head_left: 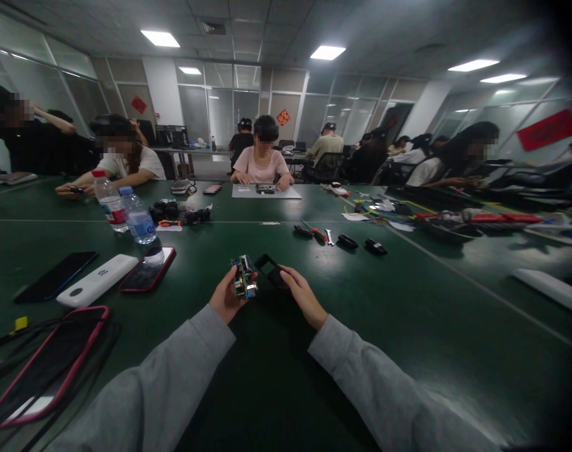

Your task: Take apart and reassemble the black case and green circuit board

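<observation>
My left hand (pixel 226 294) is closed round a small circuit board (pixel 245 277) with metal and blue parts on it, held above the green table (pixel 276 351). Close beside it, my right hand (pixel 304 292) grips a black plastic casing (pixel 269 270) with a rectangular opening, tilted towards the board. Board and casing look slightly apart. Beyond the hands lie an orange-and-black screwdriver (pixel 319 235), a small wrench (pixel 329 237) and several black oval pieces, one of them a black piece (pixel 347 242) right of the wrench.
To the left are two water bottles (pixel 139 216), a white power bank (pixel 97 280), several phones, among them a pink-edged phone (pixel 50 364), and black cables. Bundled wires (pixel 384 206) and tools lie at the far right. A person (pixel 262 160) sits opposite; others sit around.
</observation>
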A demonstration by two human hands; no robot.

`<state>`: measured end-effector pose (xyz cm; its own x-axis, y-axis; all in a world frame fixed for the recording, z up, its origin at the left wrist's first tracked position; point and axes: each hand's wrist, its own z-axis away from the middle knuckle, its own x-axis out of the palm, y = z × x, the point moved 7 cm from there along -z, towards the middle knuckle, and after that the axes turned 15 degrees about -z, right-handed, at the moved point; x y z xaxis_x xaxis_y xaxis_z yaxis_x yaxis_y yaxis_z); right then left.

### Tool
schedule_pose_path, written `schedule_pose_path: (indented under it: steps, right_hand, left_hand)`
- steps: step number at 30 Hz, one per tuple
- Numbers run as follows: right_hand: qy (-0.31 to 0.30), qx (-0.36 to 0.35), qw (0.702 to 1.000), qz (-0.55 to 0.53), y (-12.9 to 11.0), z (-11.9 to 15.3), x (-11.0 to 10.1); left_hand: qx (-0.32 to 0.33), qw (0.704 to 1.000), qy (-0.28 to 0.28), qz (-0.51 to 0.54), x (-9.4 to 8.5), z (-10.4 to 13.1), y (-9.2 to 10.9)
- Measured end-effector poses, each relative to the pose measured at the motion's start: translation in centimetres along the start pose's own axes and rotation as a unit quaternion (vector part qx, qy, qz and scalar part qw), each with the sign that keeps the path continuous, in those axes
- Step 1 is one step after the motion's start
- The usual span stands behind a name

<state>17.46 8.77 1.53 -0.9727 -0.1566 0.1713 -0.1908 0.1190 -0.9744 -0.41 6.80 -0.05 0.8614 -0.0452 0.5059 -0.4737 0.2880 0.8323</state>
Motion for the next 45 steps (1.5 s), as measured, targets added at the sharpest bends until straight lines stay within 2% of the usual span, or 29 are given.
schedule_pose_path:
  steps: [10,28,30,33,35,38,42,45]
  right_hand:
    - [-0.036,-0.056,0.987,0.149,-0.2,0.3,0.8]
    - [-0.062,-0.092,0.964,0.24,-0.3,-0.1,0.7]
    - [-0.041,-0.123,0.958,0.254,-1.0,0.0,0.6]
    - [0.021,-0.224,0.933,0.282,-3.5,0.9,0.7]
    - [0.04,-0.293,0.908,0.299,-5.3,2.1,1.5]
    - [0.006,-0.344,0.883,0.32,-6.7,4.1,3.9]
    - [-0.068,-0.341,0.87,0.351,-6.3,6.0,7.3]
    - [-0.094,-0.325,0.866,0.368,-5.3,6.2,8.6]
  left_hand:
    - [-0.003,1.0,-0.015,0.02,0.0,-0.2,-0.2]
    - [-0.011,0.999,-0.038,0.036,0.4,-0.1,-0.3]
    - [-0.011,0.999,-0.035,0.035,0.3,-0.2,-0.3]
    - [-0.006,0.999,-0.034,0.028,0.2,-0.3,-0.4]
    - [-0.002,0.999,-0.039,0.02,0.2,-0.2,-0.3]
    - [0.01,0.999,-0.046,0.008,0.4,-0.1,-0.2]
    - [0.054,0.998,-0.031,-0.013,0.9,0.2,0.3]
    - [0.082,0.996,0.0,-0.034,1.4,0.6,0.7]
